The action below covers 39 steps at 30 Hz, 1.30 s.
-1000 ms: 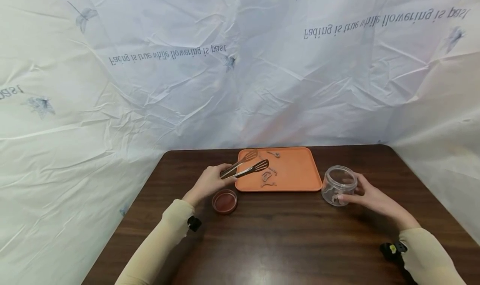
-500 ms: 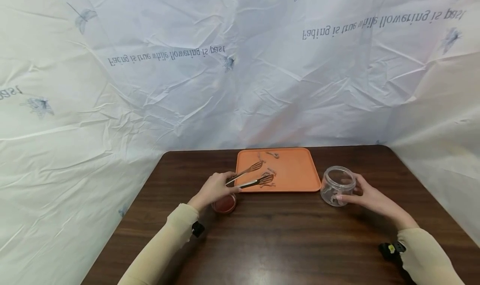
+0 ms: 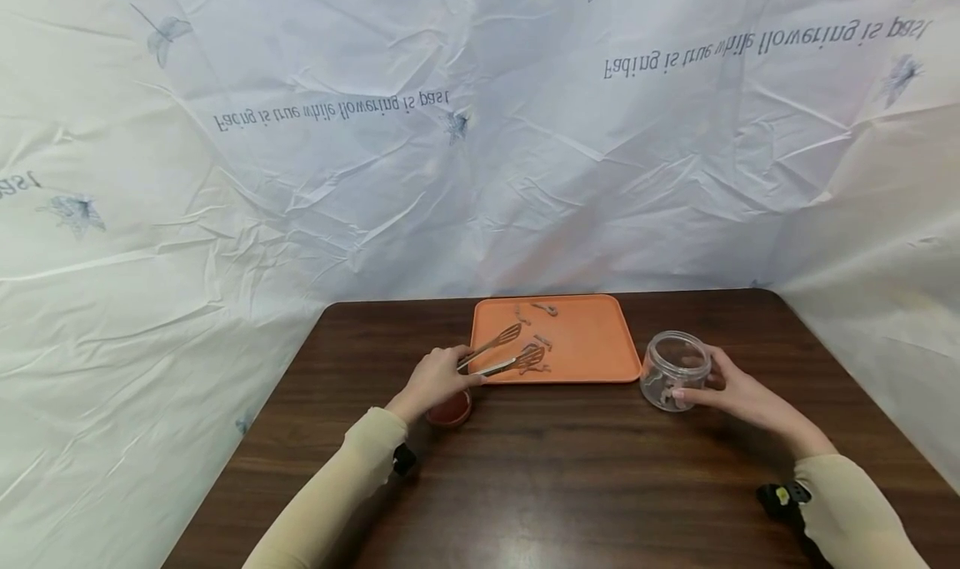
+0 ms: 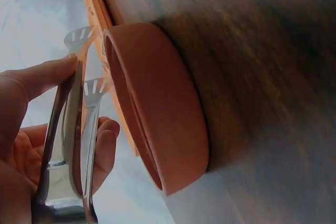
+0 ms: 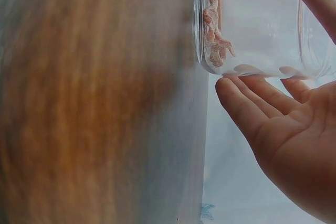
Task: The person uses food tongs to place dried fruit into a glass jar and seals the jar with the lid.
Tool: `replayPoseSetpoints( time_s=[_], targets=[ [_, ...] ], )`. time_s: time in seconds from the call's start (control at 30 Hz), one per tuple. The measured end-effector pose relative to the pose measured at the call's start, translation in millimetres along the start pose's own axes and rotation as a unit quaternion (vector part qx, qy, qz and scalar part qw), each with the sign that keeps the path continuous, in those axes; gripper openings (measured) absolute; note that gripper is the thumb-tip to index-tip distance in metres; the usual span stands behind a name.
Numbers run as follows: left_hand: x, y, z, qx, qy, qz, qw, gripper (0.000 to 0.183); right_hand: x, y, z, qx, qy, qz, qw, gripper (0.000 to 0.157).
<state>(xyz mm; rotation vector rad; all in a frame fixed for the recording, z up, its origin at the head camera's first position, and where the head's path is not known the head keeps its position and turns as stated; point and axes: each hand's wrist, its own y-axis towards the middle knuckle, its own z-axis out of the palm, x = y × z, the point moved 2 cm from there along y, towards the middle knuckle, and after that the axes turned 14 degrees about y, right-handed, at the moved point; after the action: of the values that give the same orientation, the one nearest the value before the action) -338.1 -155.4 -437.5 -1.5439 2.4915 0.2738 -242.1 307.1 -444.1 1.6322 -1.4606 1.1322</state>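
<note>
We are gripping the tongs (image 4: 75, 124) with our left hand (image 3: 433, 379), their ends standing apart over the scraps (image 3: 542, 341) on the tray (image 3: 592, 340), while our right hand (image 3: 737, 392) is clasping the jar (image 3: 666, 374) beside it, so we are probably collecting scraps, the next move calling for squeezing.

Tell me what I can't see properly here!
Head view: red lid, partly behind the left hand.
Head view: whether the tongs pinch a strip; too small.
Left wrist: tongs' back end, cut off by bottom edge.
Right wrist: jar, cut off by top edge; table, blurred.
</note>
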Motion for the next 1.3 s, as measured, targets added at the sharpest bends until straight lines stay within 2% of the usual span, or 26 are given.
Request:
replayPoseSetpoints(
  time_s=[0.23,0.77,1.03,1.3],
  targets=[
    [-0.7,2.1,1.8,0.001,0.012,-0.001,0.9999,0.062,-0.7,1.4,1.4,0.0,0.004,-0.013,1.0,0.098],
    [-2.1,5.2,3.2,0.003,-0.003,0.013,0.9999,0.052,-0.5,-1.8,-1.3,0.004,0.009,-0.012,1.0,0.097],
    [-6.3,7.5,1.2,0.003,0.012,0.026,0.9996,0.043,0.1,-2.0,-1.7,0.001,0.001,0.006,1.0,0.099],
    [-10.5,5.7,0.5,0.0,0.025,0.017,0.9995,0.039,-0.6,-1.9,-0.3,0.003,0.002,0.011,1.0,0.1]
  ],
)
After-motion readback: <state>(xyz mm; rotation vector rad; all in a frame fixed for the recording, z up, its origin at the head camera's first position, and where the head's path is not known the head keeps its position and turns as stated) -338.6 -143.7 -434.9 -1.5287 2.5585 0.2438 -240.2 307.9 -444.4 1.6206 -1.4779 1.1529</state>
